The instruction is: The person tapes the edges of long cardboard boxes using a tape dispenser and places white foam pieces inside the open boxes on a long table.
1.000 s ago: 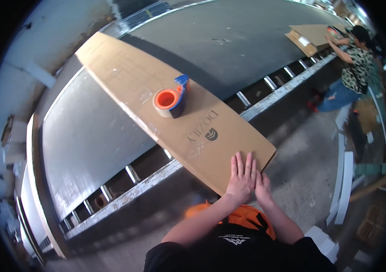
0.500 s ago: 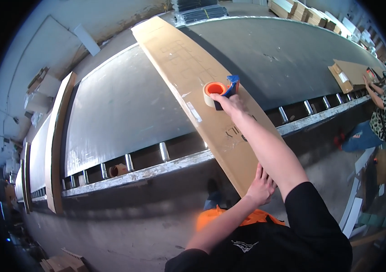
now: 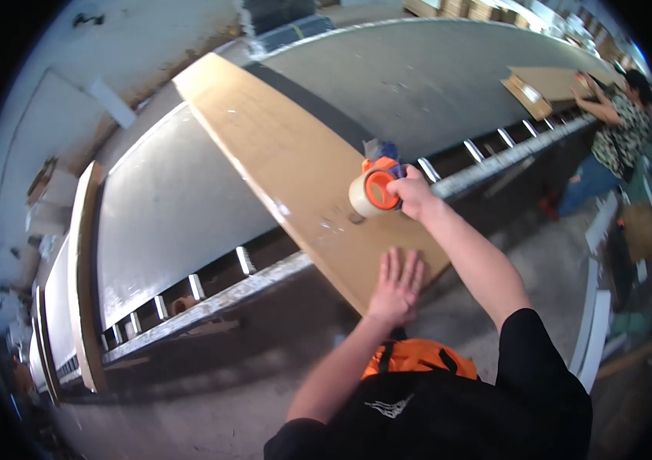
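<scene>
A long flat cardboard box [image 3: 265, 138] lies across the conveyor, its near end jutting out toward me. My right hand [image 3: 416, 195] grips an orange and blue tape dispenser [image 3: 379, 181] loaded with a wide roll of pale tape. The dispenser is held over the near half of the box; whether the roll touches the cardboard I cannot tell. Fingers spread, my left hand [image 3: 396, 287] rests on the box's near end.
The dark conveyor belt [image 3: 142, 238] has metal rollers along its near edge. Another narrow box [image 3: 85, 284] stands across it at left. A co-worker [image 3: 617, 138] handles a second carton [image 3: 560, 83] at far right. Dark stacked sheets [image 3: 288, 31] sit beyond the belt.
The dispenser has turned in my right hand and come nearer to me along the box. My left hand has moved from the box's end edge onto its top. The view has shifted.
</scene>
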The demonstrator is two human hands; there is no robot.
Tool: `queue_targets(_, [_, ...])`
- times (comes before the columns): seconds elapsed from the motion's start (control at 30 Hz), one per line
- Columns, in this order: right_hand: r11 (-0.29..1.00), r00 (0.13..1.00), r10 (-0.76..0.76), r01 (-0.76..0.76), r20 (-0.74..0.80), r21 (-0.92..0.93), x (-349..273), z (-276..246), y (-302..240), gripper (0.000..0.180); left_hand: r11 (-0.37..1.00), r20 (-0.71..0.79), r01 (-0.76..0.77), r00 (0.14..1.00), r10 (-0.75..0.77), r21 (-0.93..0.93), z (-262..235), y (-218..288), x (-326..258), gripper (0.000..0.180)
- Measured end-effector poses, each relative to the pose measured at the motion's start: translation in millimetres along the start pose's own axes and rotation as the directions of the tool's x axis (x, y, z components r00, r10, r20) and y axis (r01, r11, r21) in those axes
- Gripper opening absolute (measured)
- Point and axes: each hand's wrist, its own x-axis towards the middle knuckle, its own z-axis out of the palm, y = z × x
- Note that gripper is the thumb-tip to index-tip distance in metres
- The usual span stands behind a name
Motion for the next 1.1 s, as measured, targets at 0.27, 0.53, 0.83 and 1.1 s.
queue_targets(0.27, [0.858, 0.952, -0.245, 0.302, 0.185, -0.416, -134, -113, -44, 0.059, 0.997, -0.035, 0.055, 0.998, -0.057, -0.048, 3, 2, -4, 0.089])
queue_targets(0.53, [-0.115, 0.926, 0.018, 0.376, 0.376, -0.920, -167, -81, -6, 0.036, 0.986, -0.053, 0.143, 0.988, -0.148, -0.080, 1, 7, -20, 0.108])
queue_targets(0.83, [-0.152, 0.955, 0.093, 0.293, 0.281, -0.944, -192, -95, 64, 0.027, 0.990, 0.075, 0.125, 0.989, -0.130, 0.063, -23, 24, 18, 0.104])
queue_targets(1.1, [-0.169, 0.967, 0.123, 0.240, 0.221, -0.956, -216, -106, 166, 0.036, 0.898, 0.405, 0.248, 0.826, -0.393, 0.364, -36, 35, 42, 0.106])
